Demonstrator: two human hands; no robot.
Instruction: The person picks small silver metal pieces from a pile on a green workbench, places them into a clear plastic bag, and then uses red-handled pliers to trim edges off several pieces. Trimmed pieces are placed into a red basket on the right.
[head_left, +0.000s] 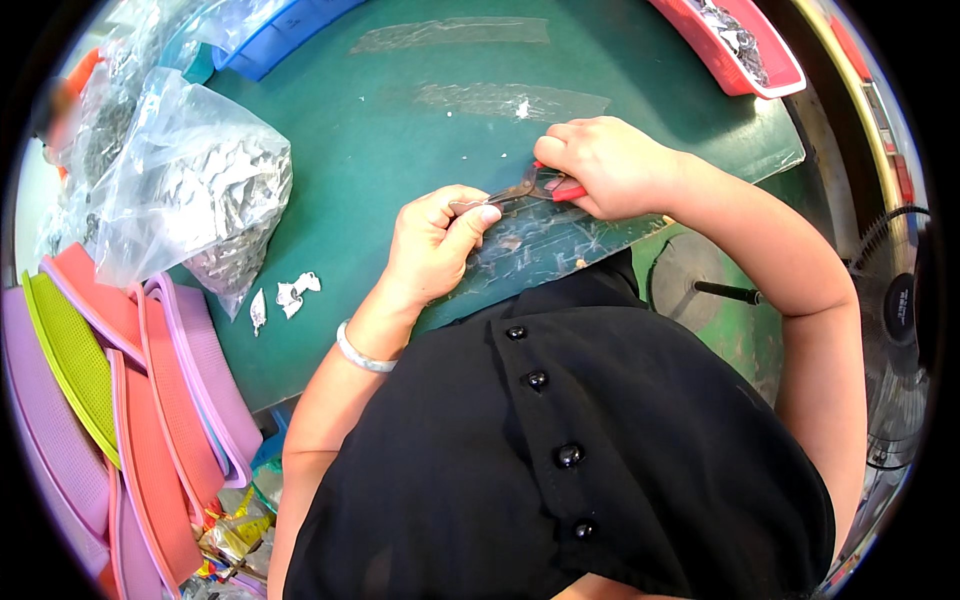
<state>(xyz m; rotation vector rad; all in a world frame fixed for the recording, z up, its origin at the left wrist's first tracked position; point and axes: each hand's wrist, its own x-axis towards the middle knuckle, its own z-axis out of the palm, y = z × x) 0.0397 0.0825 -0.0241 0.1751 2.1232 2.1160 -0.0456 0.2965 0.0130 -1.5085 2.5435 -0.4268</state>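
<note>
Right hand [608, 165] is clenched around the red handles of a pair of pliers [535, 187], knuckles up, working over the near edge of the green tabletop [400, 120]. Pliers point left, their metal jaws meeting a small thin metal piece [470, 205]. Left hand [435, 240] pinches that piece between thumb and forefinger, the other fingers curled under, and a pale bangle [362, 355] sits on the wrist. Both hands are close together, just beyond the person's black buttoned top [600, 440], which fills the near middle of the head view.

Under the hands the tabletop is patched with worn clear tape [545, 235], and more tape strips lie farther out toward the far edge. Left of the left hand, well apart from it, a few small silvery bits [290, 295] lie loose on the green surface. Just beyond them slumps a clear plastic bag [195, 190] stuffed with silvery metal parts. At the far left edge a blue tray [275, 40] sits, and at the far right a red tray [745, 50] holds more small metal bits. On the near left, off the tabletop, a stack of pink, purple and yellow-green baskets [130, 400] leans in a fan. On the right, below the tabletop, a black fan [895, 330] stands on the floor.
</note>
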